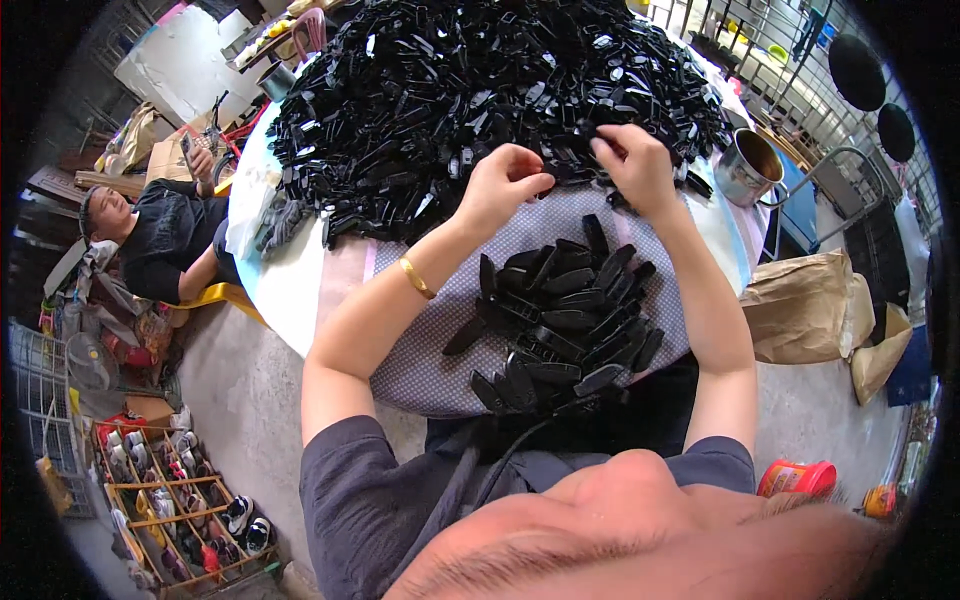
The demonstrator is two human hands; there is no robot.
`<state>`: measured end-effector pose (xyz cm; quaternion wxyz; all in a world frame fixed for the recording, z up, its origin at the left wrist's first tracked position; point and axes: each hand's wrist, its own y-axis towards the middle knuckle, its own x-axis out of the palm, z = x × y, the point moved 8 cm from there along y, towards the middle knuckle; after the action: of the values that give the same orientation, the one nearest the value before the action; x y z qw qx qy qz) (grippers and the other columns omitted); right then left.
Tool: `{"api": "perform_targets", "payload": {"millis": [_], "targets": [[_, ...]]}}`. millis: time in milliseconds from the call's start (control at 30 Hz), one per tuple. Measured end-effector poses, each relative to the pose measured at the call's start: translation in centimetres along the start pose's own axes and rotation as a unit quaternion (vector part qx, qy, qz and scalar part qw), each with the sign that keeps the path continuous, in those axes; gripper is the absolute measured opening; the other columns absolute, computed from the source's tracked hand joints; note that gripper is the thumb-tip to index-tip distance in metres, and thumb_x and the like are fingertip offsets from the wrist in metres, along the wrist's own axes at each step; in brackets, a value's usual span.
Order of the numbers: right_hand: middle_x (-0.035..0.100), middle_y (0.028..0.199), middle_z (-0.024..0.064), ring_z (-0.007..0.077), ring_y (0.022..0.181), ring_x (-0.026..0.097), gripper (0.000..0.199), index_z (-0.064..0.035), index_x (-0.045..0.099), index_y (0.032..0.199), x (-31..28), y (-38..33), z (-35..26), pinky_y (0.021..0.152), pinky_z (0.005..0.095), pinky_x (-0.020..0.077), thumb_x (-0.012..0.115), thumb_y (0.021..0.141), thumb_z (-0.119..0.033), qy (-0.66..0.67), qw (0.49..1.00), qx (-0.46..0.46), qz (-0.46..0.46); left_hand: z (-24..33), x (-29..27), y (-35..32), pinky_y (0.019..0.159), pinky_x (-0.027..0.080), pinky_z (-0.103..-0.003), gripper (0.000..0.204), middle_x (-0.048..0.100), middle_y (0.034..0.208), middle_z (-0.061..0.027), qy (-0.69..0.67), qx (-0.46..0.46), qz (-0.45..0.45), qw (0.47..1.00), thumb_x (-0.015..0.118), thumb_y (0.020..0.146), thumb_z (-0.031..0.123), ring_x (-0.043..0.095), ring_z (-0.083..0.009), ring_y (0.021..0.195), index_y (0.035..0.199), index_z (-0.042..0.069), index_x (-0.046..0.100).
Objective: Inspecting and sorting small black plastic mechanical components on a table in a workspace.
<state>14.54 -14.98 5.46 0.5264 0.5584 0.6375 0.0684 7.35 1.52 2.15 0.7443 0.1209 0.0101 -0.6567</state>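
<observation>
Both hands work at the near edge of a big heap of black plastic parts [480,100] on the worktop [290,290]. The left hand [497,187] has its grip pressed together; whether it pinches a part cannot be told. The right hand [635,165] pinches a black part. A smaller pile of black parts [565,315] lies below both grips, and a metal pot [748,166] stands right of the right one.

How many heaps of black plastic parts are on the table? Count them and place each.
2: the large heap of black plastic parts across the far side, and a smaller pile on the dotted cloth nearest the person.

Dark grey short sleeves [350,470]; gold bangle [417,278].
</observation>
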Motion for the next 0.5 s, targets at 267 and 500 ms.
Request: {"api": "perform_targets", "payload": {"millis": [267,500], "targets": [[0.063,0.079,0.012,0.0137,0.064,0.059,0.023,0.0041,0.063,0.093,1.8,-1.7,-4.9,0.059,0.024,0.0474,0.067,0.076,-0.012,0.243,0.965,0.035,-0.092,-1.1,-0.6,-0.5,0.066,0.052,-0.022,0.033,0.063,0.091,-0.0073,-0.216,-0.018,0.013,0.976,0.063,0.077,-0.001,0.06,-0.0113,0.075,0.11,-0.001,0.058],[0.062,0.08,0.0094,0.0115,0.066,0.058,0.023,0.0027,0.062,0.094,2.6,-2.2,-4.6,0.059,0.0238,0.0475,0.068,0.076,-0.011,0.27,0.955,0.034,-0.119,-1.7,-0.5,-0.5,0.073,0.052,-0.023,0.034,0.063,0.097,-0.01,-0.213,-0.019,-0.009,0.977,0.06,0.081,-0.001,0.06,-0.0115,0.08,0.115,-0.001,0.056]]}}
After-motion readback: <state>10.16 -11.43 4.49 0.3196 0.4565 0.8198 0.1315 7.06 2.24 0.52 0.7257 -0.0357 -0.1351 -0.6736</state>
